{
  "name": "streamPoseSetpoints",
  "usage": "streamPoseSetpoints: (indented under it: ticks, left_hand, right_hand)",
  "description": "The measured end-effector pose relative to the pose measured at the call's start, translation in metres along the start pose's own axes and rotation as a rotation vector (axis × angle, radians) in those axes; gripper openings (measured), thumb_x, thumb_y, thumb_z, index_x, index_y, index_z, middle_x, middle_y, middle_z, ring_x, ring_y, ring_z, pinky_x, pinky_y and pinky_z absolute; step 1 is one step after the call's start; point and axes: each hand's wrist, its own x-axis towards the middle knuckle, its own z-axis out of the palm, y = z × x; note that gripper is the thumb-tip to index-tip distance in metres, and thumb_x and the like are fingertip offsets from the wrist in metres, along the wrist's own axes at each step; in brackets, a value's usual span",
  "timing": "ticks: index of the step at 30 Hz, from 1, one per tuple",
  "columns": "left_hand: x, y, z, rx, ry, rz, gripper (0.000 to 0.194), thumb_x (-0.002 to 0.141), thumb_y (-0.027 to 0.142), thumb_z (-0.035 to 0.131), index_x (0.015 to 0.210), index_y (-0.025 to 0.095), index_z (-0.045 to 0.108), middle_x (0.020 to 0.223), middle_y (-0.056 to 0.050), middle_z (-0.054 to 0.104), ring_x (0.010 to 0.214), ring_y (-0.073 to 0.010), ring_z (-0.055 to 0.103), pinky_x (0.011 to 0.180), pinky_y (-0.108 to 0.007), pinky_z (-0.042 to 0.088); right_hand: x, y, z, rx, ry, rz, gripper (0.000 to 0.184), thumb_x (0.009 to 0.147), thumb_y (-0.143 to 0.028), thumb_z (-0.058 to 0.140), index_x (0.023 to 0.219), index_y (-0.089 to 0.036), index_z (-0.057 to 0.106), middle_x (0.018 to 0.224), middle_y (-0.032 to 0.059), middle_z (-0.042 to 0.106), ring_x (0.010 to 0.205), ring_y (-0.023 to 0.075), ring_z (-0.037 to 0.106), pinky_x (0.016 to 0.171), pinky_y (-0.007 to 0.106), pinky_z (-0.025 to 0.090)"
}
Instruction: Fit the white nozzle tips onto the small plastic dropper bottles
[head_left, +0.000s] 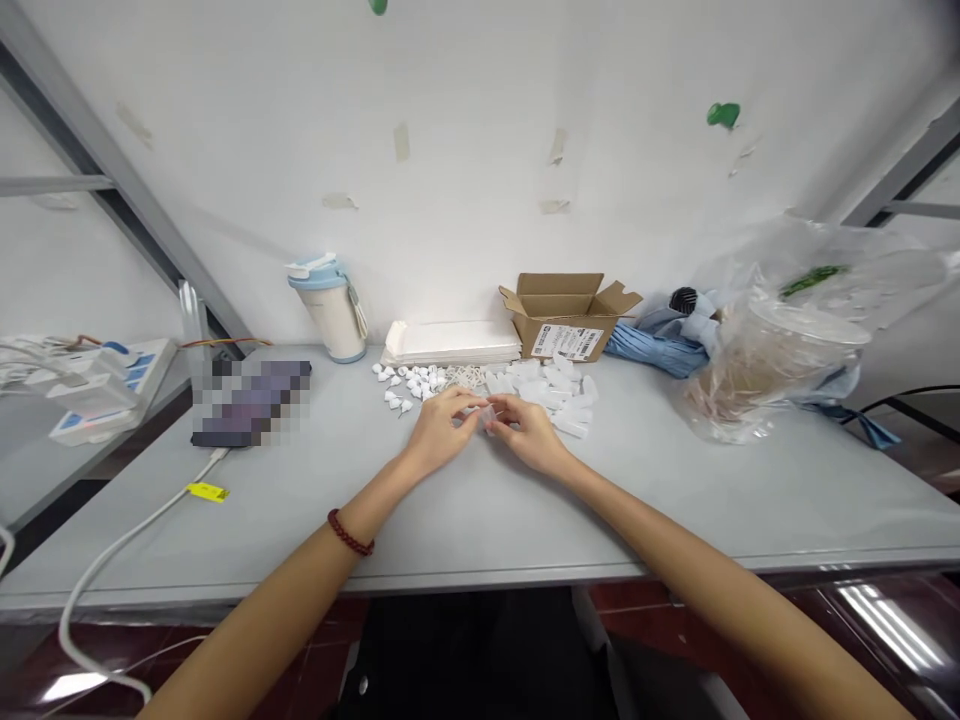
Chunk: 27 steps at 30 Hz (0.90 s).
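My left hand and my right hand meet over the middle of the grey table, fingertips pinched together. Between them is a small translucent plastic piece, partly covered by the fingers, so its exact kind is unclear. Right behind my right hand lies a pile of similar translucent pieces. Several small white plastic parts are scattered behind my left hand. Between these two groups sit small beige pieces, too fine to make out. A dark red bead bracelet circles my left wrist.
Along the wall stand a cream and blue tumbler, a flat white stack and an open cardboard box. At right are blue cloth and a bagged cup. A phone with a white cable lies left.
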Motion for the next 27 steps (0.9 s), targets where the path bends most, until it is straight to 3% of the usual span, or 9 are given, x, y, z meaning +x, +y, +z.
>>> streamPoseSetpoints:
  ticks: [6,11,16,22,27]
  left_hand:
    - [-0.006,0.001,0.005,0.137,-0.032,0.123,0.026,0.081,0.017,0.051,0.101,0.015,0.067,0.100,-0.010,0.061,0.083,-0.0177,0.061,0.074,-0.033,0.054]
    - [-0.012,0.007,0.002,0.338,-0.111,0.241,0.039,0.080,0.017,0.053,0.119,0.017,0.055,0.123,-0.014,0.051,0.117,-0.0281,0.046,0.095,-0.046,0.044]
    - [-0.014,0.013,0.000,0.399,-0.227,0.298,0.048,0.079,0.022,0.060,0.125,0.015,0.048,0.131,-0.016,0.045,0.124,-0.0316,0.039,0.099,-0.049,0.041]
    - [-0.013,0.011,-0.006,0.285,-0.167,0.243,0.037,0.082,0.020,0.056,0.119,0.020,0.053,0.121,-0.012,0.054,0.115,-0.0270,0.048,0.097,-0.047,0.043]
    - [-0.003,0.005,-0.042,0.119,-0.063,0.083,0.037,0.075,0.033,0.065,0.110,0.020,0.061,0.118,-0.011,0.058,0.104,-0.0250,0.057,0.084,-0.040,0.052]
  right_hand:
    - [-0.002,0.000,0.000,0.086,0.055,0.052,0.025,0.075,-0.017,0.059,0.100,-0.012,0.058,0.084,0.0058,0.065,0.074,0.0147,0.063,0.073,0.031,0.051]
    - [-0.002,-0.002,0.001,0.280,0.068,0.141,0.024,0.070,-0.019,0.062,0.094,-0.014,0.058,0.081,0.0028,0.062,0.071,0.0139,0.063,0.068,0.029,0.052]
    - [-0.003,-0.006,0.002,0.450,0.082,0.197,0.021,0.067,-0.018,0.063,0.088,-0.014,0.058,0.076,0.0019,0.063,0.071,0.0144,0.064,0.070,0.030,0.053]
    - [-0.008,-0.013,0.004,0.407,0.024,0.192,0.024,0.073,-0.025,0.063,0.094,-0.016,0.058,0.084,0.0040,0.065,0.076,0.0154,0.065,0.072,0.031,0.053]
    - [-0.009,-0.016,-0.007,0.194,-0.146,0.060,0.032,0.081,-0.032,0.057,0.110,-0.018,0.053,0.103,0.0075,0.064,0.080,0.0151,0.066,0.070,0.029,0.052]
